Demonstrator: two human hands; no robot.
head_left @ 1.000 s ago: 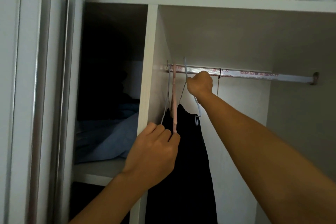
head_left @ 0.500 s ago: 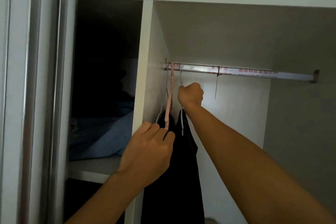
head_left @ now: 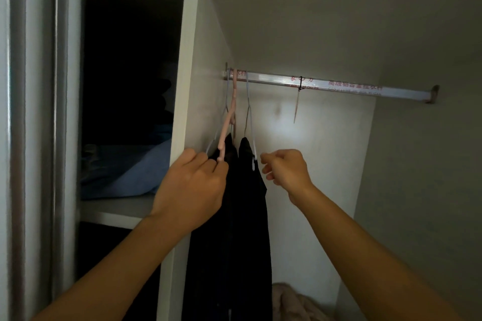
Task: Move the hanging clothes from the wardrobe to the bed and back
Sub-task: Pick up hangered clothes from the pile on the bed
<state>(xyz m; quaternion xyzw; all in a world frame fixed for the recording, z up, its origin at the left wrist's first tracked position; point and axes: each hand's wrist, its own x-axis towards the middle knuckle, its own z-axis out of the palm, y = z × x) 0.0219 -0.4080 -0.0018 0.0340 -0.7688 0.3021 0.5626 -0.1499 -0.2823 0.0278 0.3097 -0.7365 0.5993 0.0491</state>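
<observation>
Two dark garments (head_left: 247, 216) hang side by side at the left end of the metal wardrobe rail (head_left: 339, 86). One is on a pink hanger (head_left: 229, 117), the other on a thin pale blue hanger (head_left: 251, 122). My left hand (head_left: 193, 187) is closed around the lower end of the pink hanger and the shoulder of its garment. My right hand (head_left: 287, 172) hovers just right of the blue hanger, fingers loosely curled and holding nothing.
A white vertical divider (head_left: 182, 86) stands left of the hanging section, with a shelf of folded blue fabric (head_left: 125, 169) beyond it. A beige cloth heap (head_left: 294, 302) lies on the wardrobe floor. A sliding door frame (head_left: 39, 138) runs along the left. A thin string (head_left: 297, 107) dangles from the rail.
My right hand has let go of the blue hanger's hook at the rail and dropped down to the right. The blue hanger now hangs on the rail. My left hand keeps its grip.
</observation>
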